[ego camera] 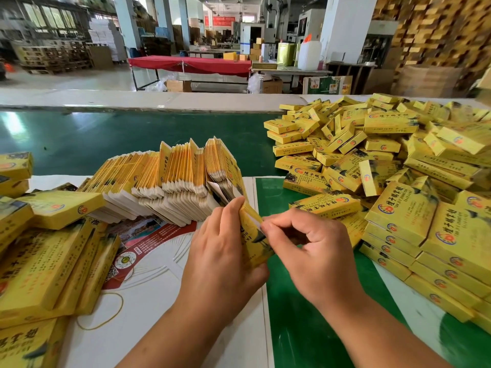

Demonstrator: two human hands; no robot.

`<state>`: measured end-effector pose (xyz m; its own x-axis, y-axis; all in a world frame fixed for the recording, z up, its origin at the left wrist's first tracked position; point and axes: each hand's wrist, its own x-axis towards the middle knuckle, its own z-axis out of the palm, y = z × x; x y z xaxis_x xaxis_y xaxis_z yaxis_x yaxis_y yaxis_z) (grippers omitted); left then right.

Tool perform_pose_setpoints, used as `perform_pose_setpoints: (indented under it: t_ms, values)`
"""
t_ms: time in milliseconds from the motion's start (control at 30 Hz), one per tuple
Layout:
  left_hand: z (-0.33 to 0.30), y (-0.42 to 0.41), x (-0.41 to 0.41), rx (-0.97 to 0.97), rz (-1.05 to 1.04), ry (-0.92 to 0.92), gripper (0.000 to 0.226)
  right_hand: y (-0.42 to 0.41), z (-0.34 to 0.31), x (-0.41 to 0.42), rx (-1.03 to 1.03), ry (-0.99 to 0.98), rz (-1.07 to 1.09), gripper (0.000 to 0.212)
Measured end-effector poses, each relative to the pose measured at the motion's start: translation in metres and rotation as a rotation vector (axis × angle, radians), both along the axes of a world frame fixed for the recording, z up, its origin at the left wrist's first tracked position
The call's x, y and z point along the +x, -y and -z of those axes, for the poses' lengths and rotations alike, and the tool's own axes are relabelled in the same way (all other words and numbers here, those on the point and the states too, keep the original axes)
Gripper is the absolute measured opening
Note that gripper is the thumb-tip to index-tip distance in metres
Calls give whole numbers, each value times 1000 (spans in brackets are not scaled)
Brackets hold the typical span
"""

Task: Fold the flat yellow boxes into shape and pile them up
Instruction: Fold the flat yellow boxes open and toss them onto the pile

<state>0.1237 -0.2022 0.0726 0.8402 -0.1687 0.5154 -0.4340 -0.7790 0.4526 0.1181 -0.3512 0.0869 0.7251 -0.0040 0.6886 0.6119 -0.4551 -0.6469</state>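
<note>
Lower centre of frame: yellow box (253, 239) gripped in left hand (223, 251), end flap pinched by right hand (305, 248) fingers (268, 227). Light, thin card, easily creased; best held along edges.

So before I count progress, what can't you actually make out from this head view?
- Box being folded: mostly covered by the left hand and right hand; its flap state is unclear.
- Folded pile: cut off by the right edge.
- Left-edge boxes: blurred and cropped.
- Box print: too small to read.
</note>
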Motion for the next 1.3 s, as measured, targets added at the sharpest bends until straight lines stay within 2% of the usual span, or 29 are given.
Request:
perform_pose_setpoints:
  t_ms: [200, 367, 400, 533, 567, 767, 833, 900, 967, 1033, 1067, 1200, 1300]
  values:
    - [1, -4, -1, -153, 16, -34, 87, -7, 1, -2, -230, 135, 76, 23]
    - [-2, -1, -2, -253, 126, 7, 97, -3, 1, 2, -173, 123, 67, 20]
    - [-3, 0, -2, -258, 157, 43, 89, 1, 0, 3, -161, 130, 73, 18]
    - [-7, -6, 4, -299, 160, 140, 23, 13, -5, 6, -178, 112, 80, 16]
    - [-7, -8, 6, -327, 148, 133, 16, 15, -6, 6, -180, 84, 64, 16]
    - [-5, -8, 7, -349, 199, 65, 21, 25, -11, 5, -205, -63, 32, 10]
    - [0, -6, 7, -388, 219, -73, 38, 27, -13, 3, -235, -96, 58, 7]
    - [4, -6, 8, -483, 246, -316, 50, 28, -13, 2, -178, -119, 64, 5]
    - [7, -7, 11, -497, 281, -455, 38, 31, -15, 2, -53, -175, 49, 10]
    - [6, -9, 12, -502, 324, -475, 23, 34, -20, 1, 2, -279, 51, 22]
    - [5, -11, 13, -521, 341, -466, 23, 37, -24, 0, -29, -330, 66, 26]
    - [3, -15, 15, -581, 370, -411, 27, 47, -43, -11, -208, -418, 64, 18]
    - [1, -17, 16, -599, 379, -357, 32, 65, -65, -29, -102, -403, 26, 19]
